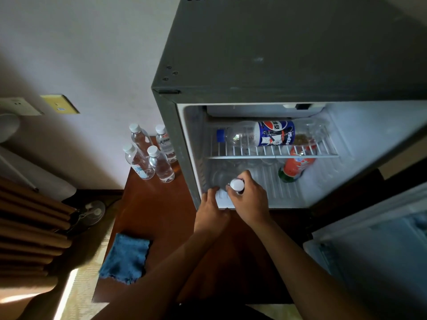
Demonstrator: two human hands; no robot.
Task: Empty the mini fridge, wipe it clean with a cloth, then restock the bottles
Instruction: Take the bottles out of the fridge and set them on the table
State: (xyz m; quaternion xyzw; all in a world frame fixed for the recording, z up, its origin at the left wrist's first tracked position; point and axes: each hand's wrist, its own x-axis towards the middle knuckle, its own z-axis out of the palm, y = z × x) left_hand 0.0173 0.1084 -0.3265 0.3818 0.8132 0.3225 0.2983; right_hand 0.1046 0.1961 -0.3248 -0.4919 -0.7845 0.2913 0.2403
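STAGE: we judge emptying underway | OUT: four water bottles (150, 155) on surface (166, 218) beside mini fridge (277, 65) | INSIDE: Pepsi bottle (265, 135), red bottle (298, 165) | HANDS: right hand (250, 199) fingers grasping clear bottle (236, 184) on fridge floor; left hand (211, 213) fingers released, alongside | PENDING: wiping with cloth (126, 259), restocking

Red bottle (297, 166) blocks fridge floor's right.

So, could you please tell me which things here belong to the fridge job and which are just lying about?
Job: mini fridge; four water bottles; Pepsi bottle; orange soda bottle; clear bottle in right hand; blue cloth.
Lying about: fan; wall socket; curtain.
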